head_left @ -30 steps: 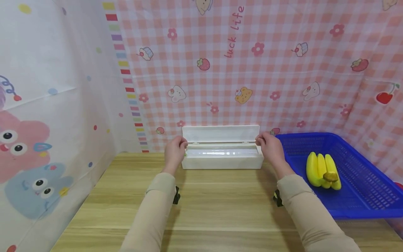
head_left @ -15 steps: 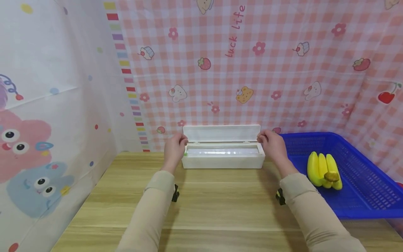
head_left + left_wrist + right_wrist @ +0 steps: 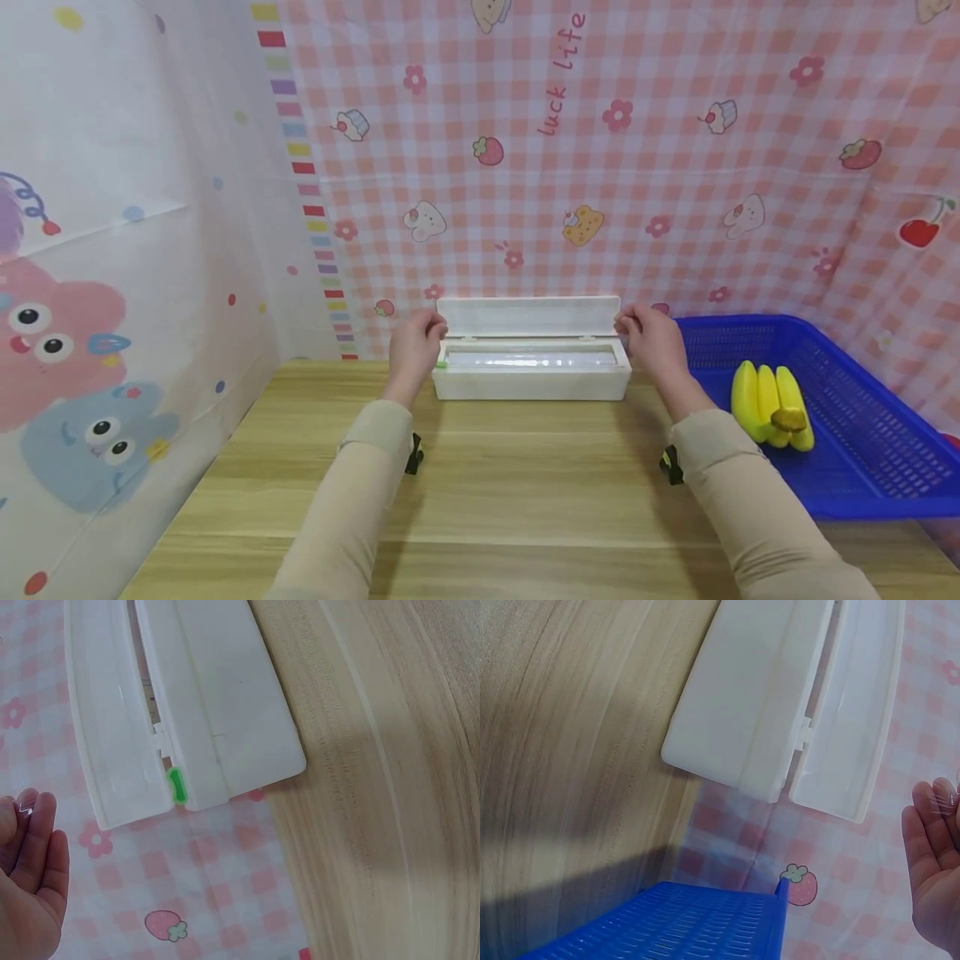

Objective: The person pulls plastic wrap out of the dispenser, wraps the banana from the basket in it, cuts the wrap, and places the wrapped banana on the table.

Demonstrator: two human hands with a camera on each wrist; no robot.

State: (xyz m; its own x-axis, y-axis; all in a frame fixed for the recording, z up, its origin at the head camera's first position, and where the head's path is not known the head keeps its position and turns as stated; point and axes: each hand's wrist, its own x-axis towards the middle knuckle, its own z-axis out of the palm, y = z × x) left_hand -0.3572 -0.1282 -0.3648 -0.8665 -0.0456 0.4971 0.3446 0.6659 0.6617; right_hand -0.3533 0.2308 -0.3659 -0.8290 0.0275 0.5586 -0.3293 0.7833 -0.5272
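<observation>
A long white cling film dispenser (image 3: 531, 386) stands against the cloth at the table's back, its lid (image 3: 528, 317) raised. A shiny clear roll (image 3: 536, 360) lies inside, and a small green tab (image 3: 177, 786) sits at the left end. My left hand (image 3: 415, 346) is at the dispenser's left end, fingertips pinching thin clear film that glints in the left wrist view. At the right end, my right hand (image 3: 654, 346) pinches clear film too; faint creases of it show by the fingertips in the right wrist view. Between the hands the film is too transparent to trace.
A blue plastic basket (image 3: 885, 507) stands on the right, close to my right forearm, with a bunch of yellow bananas (image 3: 768, 408) in it. Checked cloth (image 3: 510, 200) hangs right behind the dispenser. The wooden table (image 3: 517, 483) stretches in front.
Both hands have risen slightly, and the right hand has shifted a little to the right. The dispenser stays in place with its lid up.
</observation>
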